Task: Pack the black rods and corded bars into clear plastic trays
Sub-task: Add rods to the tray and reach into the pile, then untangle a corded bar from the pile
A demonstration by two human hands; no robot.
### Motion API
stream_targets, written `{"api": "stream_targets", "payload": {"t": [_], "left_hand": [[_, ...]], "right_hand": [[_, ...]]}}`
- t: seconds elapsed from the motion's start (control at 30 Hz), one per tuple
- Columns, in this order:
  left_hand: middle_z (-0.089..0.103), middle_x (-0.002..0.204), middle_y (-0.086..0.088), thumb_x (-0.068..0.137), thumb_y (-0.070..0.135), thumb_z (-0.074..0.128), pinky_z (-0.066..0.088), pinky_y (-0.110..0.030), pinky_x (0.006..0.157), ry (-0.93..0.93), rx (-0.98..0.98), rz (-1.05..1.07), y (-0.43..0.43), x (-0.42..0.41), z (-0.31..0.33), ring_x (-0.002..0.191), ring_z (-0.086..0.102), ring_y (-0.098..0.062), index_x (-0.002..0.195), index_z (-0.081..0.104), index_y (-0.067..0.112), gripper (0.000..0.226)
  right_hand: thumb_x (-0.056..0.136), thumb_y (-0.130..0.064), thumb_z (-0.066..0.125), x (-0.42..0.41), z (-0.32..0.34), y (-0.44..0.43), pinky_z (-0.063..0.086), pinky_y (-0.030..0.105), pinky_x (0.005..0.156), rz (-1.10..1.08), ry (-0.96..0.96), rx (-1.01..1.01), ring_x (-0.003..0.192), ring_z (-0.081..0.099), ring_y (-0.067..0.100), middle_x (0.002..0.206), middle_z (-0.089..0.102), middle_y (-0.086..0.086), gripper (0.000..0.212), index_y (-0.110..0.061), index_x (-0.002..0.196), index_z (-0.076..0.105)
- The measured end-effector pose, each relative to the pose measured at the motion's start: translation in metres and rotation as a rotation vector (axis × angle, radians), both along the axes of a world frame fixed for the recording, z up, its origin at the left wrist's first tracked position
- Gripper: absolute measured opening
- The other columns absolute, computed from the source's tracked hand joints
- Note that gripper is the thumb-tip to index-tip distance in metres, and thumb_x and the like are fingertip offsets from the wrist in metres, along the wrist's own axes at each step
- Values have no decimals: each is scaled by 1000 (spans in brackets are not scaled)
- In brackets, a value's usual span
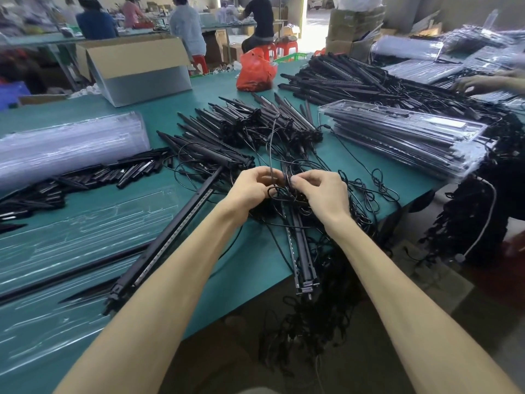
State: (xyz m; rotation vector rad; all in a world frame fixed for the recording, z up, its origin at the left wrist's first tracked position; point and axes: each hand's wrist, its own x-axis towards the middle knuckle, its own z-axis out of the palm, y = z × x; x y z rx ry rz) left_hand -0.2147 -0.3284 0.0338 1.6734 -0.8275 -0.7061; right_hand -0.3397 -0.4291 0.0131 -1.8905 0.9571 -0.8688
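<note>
Two hands working: my left hand (251,186) and right hand (322,191) both pinch tangled black cords (285,194). Two bars (301,251) under them, long axis toward me, near ends past the green table (250,268) edge. One bar (170,240) lies diagonal beside clear trays (71,237). Rods (241,123) heaped beyond, uncountable. Crowded workshop.

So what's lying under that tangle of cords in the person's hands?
Black corded bars lie beneath the cords, reaching the table edge. The left hand and right hand cover their far ends.
</note>
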Motion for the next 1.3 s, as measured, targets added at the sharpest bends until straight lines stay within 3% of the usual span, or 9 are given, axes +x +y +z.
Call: {"api": "stream_targets", "payload": {"t": [0.13, 0.2, 0.47, 0.6, 0.77, 0.9, 1.03, 1.17, 1.3], "left_hand": [[72, 91, -11, 92, -5, 65, 49, -17, 70, -112, -65, 27, 1, 3, -8, 70, 63, -5, 101, 66, 11, 19], [74, 88, -9, 88, -1, 73, 48, -19, 71, -213, -71, 89, 0, 5, -11, 75, 64, -9, 99, 69, 16, 20], [74, 77, 8, 91, -9, 56, 59, -30, 82, -390, -70, 292, 0, 8, 3, 73, 68, 7, 91, 74, 21, 35], [73, 77, 10, 91, -11, 51, 61, -37, 76, -415, -71, 336, 10, 16, 15, 81, 71, 0, 90, 71, 23, 39], [74, 79, 10, 90, -10, 50, 60, -34, 82, -409, -44, 364, 15, 19, 14, 82, 71, 2, 92, 72, 21, 38], [73, 76, 11, 91, -7, 55, 60, -30, 78, -372, -30, 382, 15, 22, 10, 75, 69, 7, 87, 71, 24, 35], [74, 85, 4, 95, -2, 55, 57, -31, 82, -350, 42, 317, 12, 23, 14, 85, 70, -9, 87, 73, 20, 30], [66, 79, -2, 94, 1, 61, 48, -17, 54, -270, 139, 2, 19, 20, 21, 65, 60, -11, 100, 70, 8, 13], [60, 67, -3, 91, 9, 72, 43, -17, 52, -271, 115, -115, 28, 23, 21, 53, 50, -8, 109, 71, 3, 19]], "right_hand": [[91, -39, 67, 0, 0, -1, 45, 16, 74, 24, -55, 37, 80, 67, -8, 77, 74, -17, 12, -29, 90, 73], [93, -39, 66, -1, -1, -1, 48, 20, 79, 47, -70, 51, 82, 68, -6, 78, 75, -15, 12, -28, 91, 72], [91, -37, 69, -4, 2, -1, 52, 22, 80, 35, -40, -14, 85, 68, 3, 85, 74, -10, 12, -25, 93, 71], [92, -36, 67, -7, 4, 0, 53, 25, 86, 26, -34, -55, 90, 67, 4, 88, 73, -10, 14, -22, 95, 71], [92, -35, 69, -11, 7, -1, 50, 20, 85, 70, -1, -80, 91, 67, 3, 88, 73, -11, 15, -21, 96, 73], [89, -35, 73, -18, 11, -3, 42, 5, 75, 156, 66, -88, 94, 65, 2, 96, 72, -9, 18, -21, 100, 73], [85, -46, 76, -16, 19, -1, 46, 17, 84, 275, 113, 5, 96, 64, 3, 100, 72, -8, 30, -21, 102, 73], [83, -45, 78, -5, 22, 5, 51, 30, 91, 312, 151, 83, 99, 67, 14, 103, 73, 1, 41, -12, 107, 73], [89, -28, 74, -4, 20, 7, 51, 18, 75, 293, 15, 164, 80, 66, 5, 85, 73, -4, 18, -13, 99, 74]]}}
